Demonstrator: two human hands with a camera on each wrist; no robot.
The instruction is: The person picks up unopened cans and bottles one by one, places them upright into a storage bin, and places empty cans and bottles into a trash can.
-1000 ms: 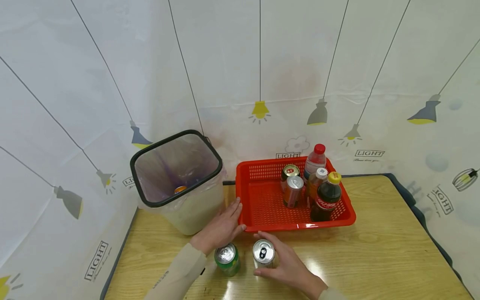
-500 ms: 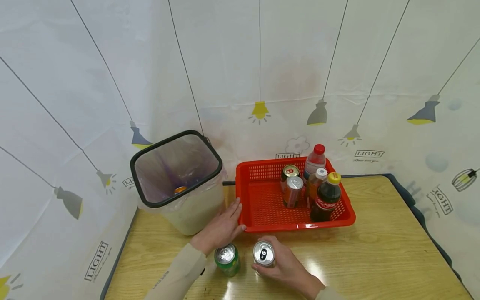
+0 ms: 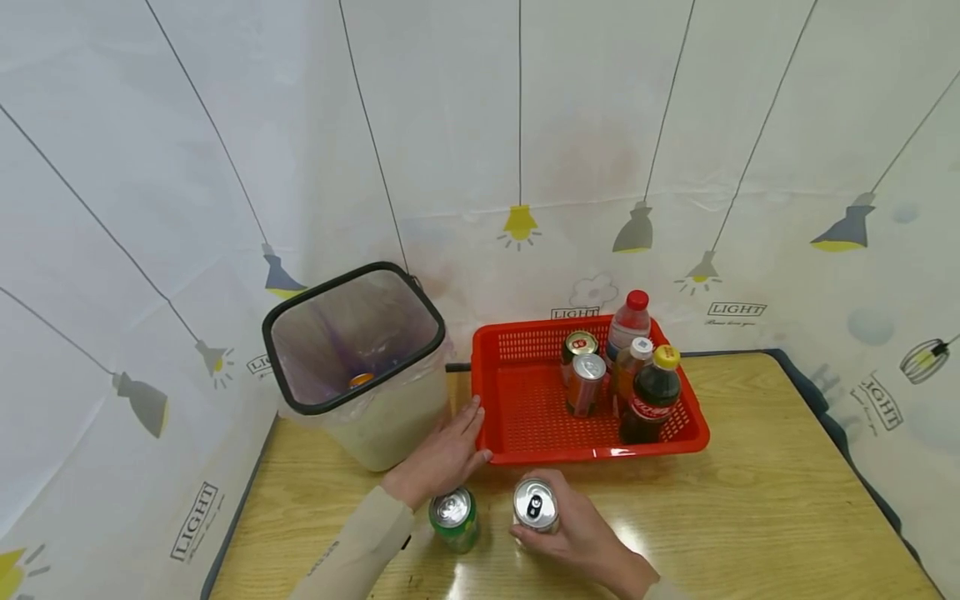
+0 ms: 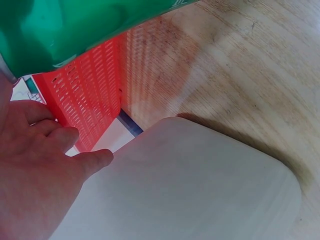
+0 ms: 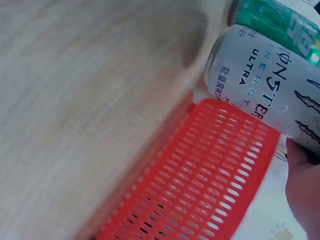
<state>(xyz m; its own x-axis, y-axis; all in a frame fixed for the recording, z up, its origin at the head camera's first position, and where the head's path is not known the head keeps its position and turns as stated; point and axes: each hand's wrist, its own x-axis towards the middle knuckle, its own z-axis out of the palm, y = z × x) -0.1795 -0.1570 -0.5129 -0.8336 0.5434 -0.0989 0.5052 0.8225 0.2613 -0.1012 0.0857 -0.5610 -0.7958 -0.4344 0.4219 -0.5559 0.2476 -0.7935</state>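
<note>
My right hand [image 3: 573, 529] grips a white Monster energy drink can [image 3: 536, 505] by its side, in front of the red basket [image 3: 525, 457]. In the right wrist view, black claw marks show on the can's wall [image 5: 272, 82], and its top end is out of frame. My left hand [image 3: 438, 454] rests with extended fingers on the basket's left side. Just below the left wrist stands a green can [image 3: 454, 521], upright on the table; its green side [image 4: 90, 30] crosses the top of the left wrist view.
A bin [image 3: 397, 408] with a black rim and a clear liner stands left of the basket, with something orange inside. The basket holds two cans, including a silver-topped can [image 3: 586, 385], and several bottles, among them a cola bottle [image 3: 651, 400]. A printed curtain hangs behind.
My right hand has closed its fingers round the white can and moved it slightly to the right. The left hand stays at the basket's side.
</note>
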